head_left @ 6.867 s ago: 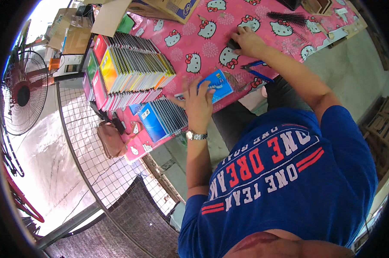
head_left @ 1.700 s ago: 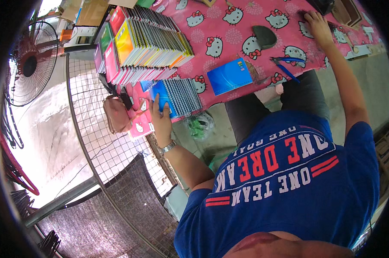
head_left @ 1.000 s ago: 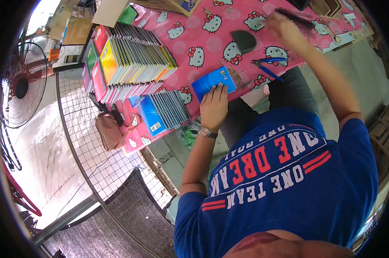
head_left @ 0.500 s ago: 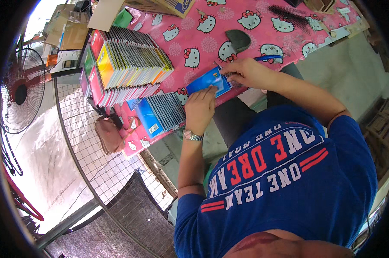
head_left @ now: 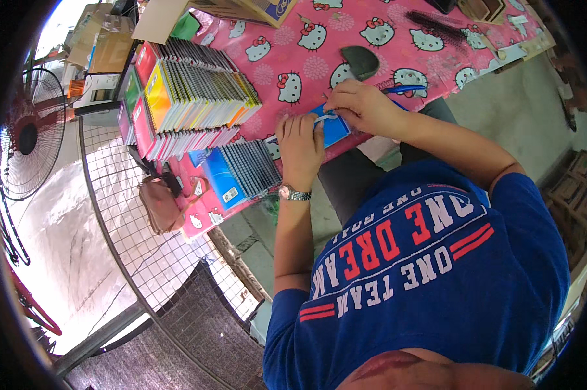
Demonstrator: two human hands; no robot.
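A blue notebook (head_left: 336, 132) lies at the near edge of the pink table, largely covered by my hands. My left hand (head_left: 300, 140) is wrapped over its left end, with the thumb on the blue cover. My right hand (head_left: 365, 109) has its fingers pinched at the notebook's far edge, where a strip of white shows; the fingertips partly hide what they grip. Just beyond the right wrist lies a blue-handled tool (head_left: 407, 88), with a dark spiral coil (head_left: 385, 84) beside it.
Left of my hands stand a row of blue spiral notebooks (head_left: 241, 172) and a taller stack of yellow ones (head_left: 199, 94). A dark rounded pad (head_left: 360, 62) and a heap of black coils (head_left: 436, 29) lie farther back. A wire grid (head_left: 134, 208) borders the left side.
My left hand has shifted from lying on the cover to the notebook's left end. My right hand has moved slightly left and far, over the notebook's edge.
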